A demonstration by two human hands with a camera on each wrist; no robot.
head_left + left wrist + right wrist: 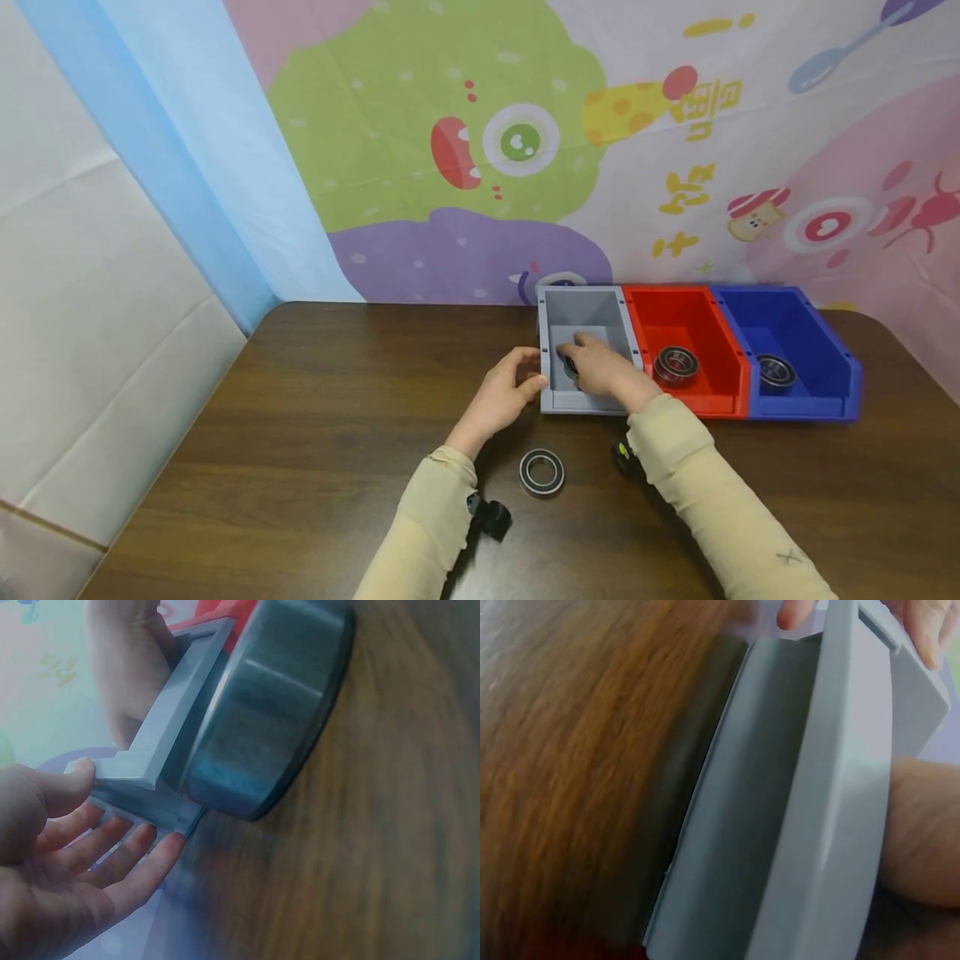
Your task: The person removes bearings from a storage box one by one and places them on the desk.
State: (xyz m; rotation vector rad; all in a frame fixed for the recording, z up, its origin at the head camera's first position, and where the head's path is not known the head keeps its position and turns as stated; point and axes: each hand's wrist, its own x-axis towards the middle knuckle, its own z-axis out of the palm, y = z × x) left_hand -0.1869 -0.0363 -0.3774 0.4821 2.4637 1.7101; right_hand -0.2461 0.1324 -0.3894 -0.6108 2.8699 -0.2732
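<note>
Against the left wall of the grey bin (583, 403), the left hand (501, 397) spreads its fingers apart, the thumb at the rim. Inside that bin the right hand (604, 368) reaches down to a half-hidden bearing (570, 364); whether its fingers grip it, I cannot tell. Near the bin's front, a loose bearing (525, 472) lies flat on the tabletop (300, 417) between the forearms. Rightward, the red bin (675, 312) and blue bin (772, 317) stand side by side, a bearing in each.
</note>
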